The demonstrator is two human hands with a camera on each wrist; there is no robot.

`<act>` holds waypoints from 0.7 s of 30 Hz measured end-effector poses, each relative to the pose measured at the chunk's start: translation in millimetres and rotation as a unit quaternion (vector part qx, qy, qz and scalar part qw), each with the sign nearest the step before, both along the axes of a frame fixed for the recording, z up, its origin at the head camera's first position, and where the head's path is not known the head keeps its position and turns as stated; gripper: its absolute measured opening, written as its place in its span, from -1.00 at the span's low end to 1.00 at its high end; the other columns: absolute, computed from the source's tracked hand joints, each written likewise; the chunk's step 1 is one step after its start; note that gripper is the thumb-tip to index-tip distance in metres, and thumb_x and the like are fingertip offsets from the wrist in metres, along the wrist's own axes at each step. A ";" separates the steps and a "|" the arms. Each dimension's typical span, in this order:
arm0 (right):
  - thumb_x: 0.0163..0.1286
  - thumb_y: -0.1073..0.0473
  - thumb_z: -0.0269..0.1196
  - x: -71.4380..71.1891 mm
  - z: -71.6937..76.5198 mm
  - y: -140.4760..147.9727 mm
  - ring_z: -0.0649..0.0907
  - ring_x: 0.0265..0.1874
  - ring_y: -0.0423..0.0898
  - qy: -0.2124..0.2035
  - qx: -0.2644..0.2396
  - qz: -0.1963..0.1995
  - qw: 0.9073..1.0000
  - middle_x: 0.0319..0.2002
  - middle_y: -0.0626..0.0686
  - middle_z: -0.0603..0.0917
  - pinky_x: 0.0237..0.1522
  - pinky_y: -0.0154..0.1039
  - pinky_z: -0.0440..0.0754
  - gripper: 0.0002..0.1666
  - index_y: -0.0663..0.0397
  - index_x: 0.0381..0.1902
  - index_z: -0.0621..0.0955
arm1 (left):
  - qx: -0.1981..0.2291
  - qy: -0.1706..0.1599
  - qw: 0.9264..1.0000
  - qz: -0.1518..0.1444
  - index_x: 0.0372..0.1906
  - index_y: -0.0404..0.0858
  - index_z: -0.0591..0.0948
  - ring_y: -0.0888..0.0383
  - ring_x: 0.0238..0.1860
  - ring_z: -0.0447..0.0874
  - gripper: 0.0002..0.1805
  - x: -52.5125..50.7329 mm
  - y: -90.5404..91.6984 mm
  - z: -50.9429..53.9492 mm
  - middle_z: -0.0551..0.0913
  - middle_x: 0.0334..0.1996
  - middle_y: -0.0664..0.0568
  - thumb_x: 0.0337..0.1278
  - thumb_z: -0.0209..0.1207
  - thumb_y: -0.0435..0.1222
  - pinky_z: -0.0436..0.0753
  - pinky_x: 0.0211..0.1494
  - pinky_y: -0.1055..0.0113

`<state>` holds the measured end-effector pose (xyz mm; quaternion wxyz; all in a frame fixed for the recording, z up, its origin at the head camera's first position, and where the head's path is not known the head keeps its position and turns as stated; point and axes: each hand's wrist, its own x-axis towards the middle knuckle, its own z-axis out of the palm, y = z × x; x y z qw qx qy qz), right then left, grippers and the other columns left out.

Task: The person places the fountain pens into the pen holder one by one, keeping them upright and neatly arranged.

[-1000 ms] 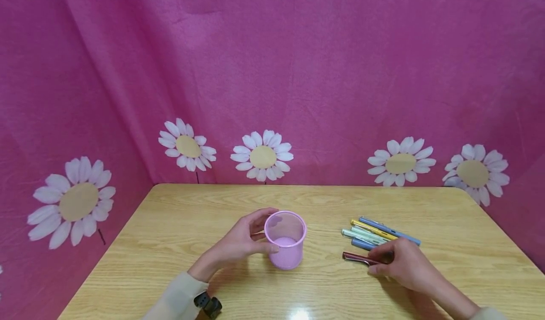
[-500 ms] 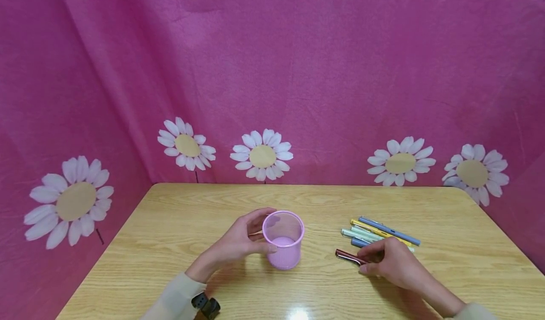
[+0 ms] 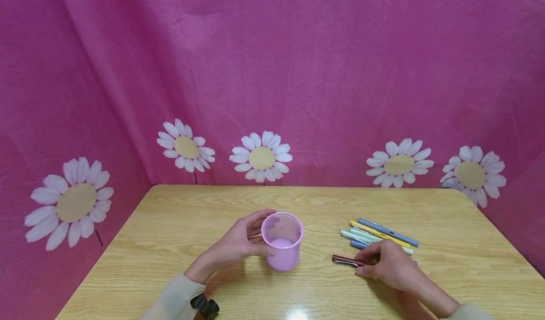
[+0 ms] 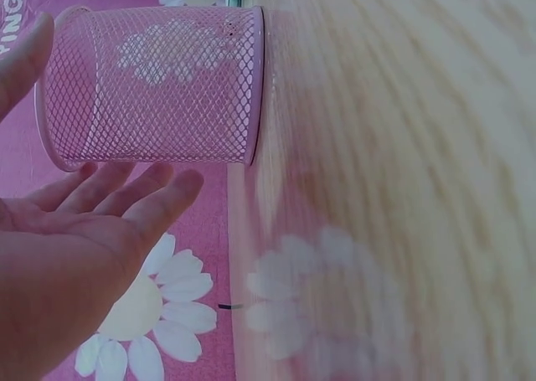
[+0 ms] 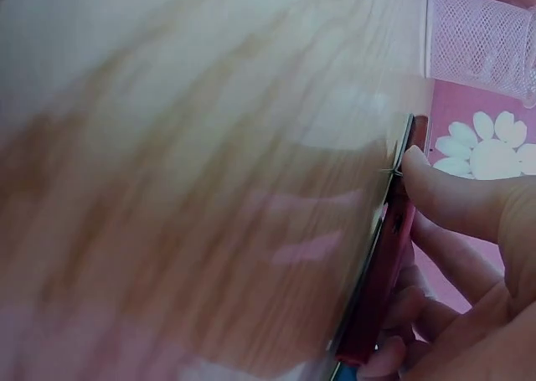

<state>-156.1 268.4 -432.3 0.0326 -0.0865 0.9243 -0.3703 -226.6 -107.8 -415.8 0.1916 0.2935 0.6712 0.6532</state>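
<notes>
A pink mesh cup (image 3: 284, 256) stands upright on the wooden table. My left hand (image 3: 238, 242) is curved around its left side, thumb at the front and fingers behind; in the left wrist view the hand (image 4: 75, 255) has its fingers along the mesh cup (image 4: 159, 88). To the right, my right hand (image 3: 393, 268) pinches a dark red pen (image 3: 344, 261) between thumb and fingers, low over the table. The right wrist view shows the red pen (image 5: 381, 280) in the right hand (image 5: 469, 255), close to the surface.
Several pens lie side by side behind my right hand: a blue one (image 3: 398, 235), a yellow one (image 3: 368, 229) and a light green one (image 3: 350, 235) among them. A pink cloth (image 3: 323, 74) with white flowers hangs behind the wooden table (image 3: 204, 198).
The right hand has moved left with the red pen, away from the other pens and nearer to the cup. The left hand and the cup have shifted slightly left.
</notes>
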 end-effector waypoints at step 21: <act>0.05 0.15 0.69 3.6 1.4 -4.3 0.62 -0.34 -0.15 -0.025 -0.005 -0.046 0.999 -0.35 -0.10 0.79 -0.37 -0.32 0.54 -0.66 0.08 -0.22 0.84 | -0.017 -0.008 1.000 -0.016 0.63 -0.43 0.16 -0.33 0.48 0.33 -0.01 -3.2 -1.5 0.6 0.39 0.48 -0.33 0.18 0.44 -0.47 0.33 0.51 -0.15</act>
